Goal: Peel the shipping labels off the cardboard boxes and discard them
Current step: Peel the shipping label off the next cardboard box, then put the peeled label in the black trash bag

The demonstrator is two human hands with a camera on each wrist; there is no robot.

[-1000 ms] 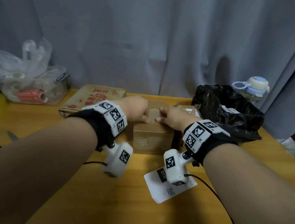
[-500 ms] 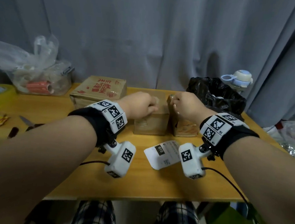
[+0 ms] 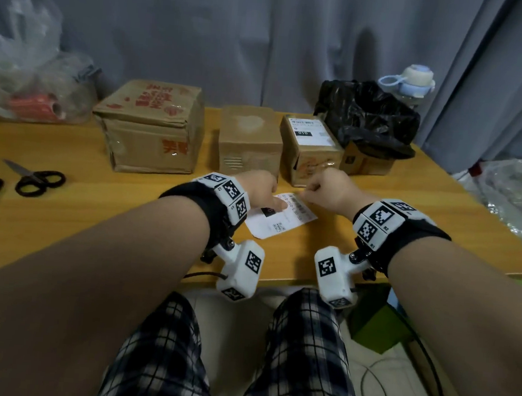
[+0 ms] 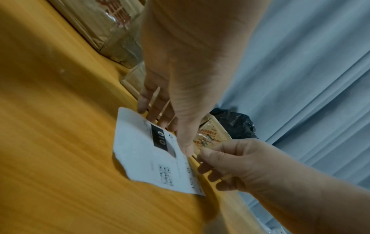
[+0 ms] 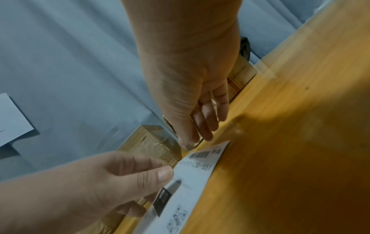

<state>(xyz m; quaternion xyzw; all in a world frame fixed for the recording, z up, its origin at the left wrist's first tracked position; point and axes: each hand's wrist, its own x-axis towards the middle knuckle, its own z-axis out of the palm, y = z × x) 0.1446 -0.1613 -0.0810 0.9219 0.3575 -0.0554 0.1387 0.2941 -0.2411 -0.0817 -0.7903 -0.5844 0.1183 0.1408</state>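
On the left of the desk (image 3: 65,213) the big box (image 3: 149,129) shows no label I can see, and the scissors (image 3: 36,177) lie well apart, not needed. My left hand (image 3: 258,191) rests on the loose label (image 3: 283,220), which lies flat on the desk in front of the middle box (image 3: 250,140); that grip is spread, the thumb and straight fingers touching the paper. I should keep it pinned there. My right hand (image 3: 326,187) hangs just beside the label's far edge, fingers loosely curled, holding nothing. It should slide under that edge, lift, and carry the label to the black bag (image 3: 369,119). The right box (image 3: 309,142) still wears its label, so that comes next.
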